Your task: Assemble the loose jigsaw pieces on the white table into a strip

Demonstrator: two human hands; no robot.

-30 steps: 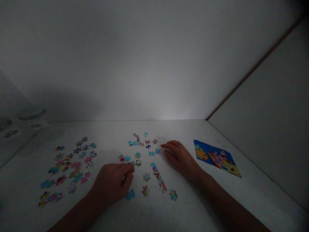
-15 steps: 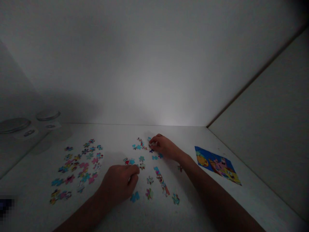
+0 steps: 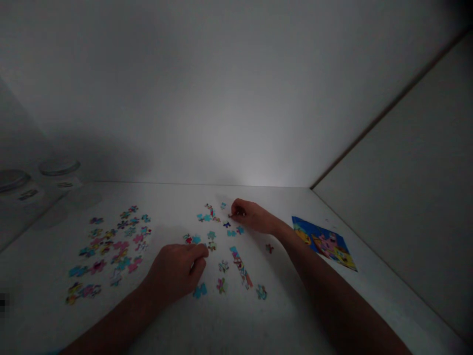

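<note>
My right hand [image 3: 251,215] is closed in a pinch at the far middle of the white table, and a small jigsaw piece [image 3: 230,216] shows at its fingertips. Just below it lie a dark blue piece [image 3: 226,224] and a light blue pair [image 3: 231,233]. My left hand [image 3: 179,268] rests on the table with its fingers curled; whatever is inside them is hidden. Close to it are a red and blue joined group [image 3: 192,239] and a light blue piece [image 3: 200,291]. Between the hands runs a joined strip of pieces [image 3: 241,266].
Many loose jigsaw pieces [image 3: 120,245] spread over the left side. A blue cartoon picture sheet [image 3: 328,244] lies at the right. Two clear jars with metal lids [image 3: 59,166] stand at the far left. A white wall [image 3: 207,98] closes off the back.
My right hand has drawn slightly back from the small pieces at the far middle, uncovering the dark blue one. My left hand keeps its curled pose. The whole view has shifted a little.
</note>
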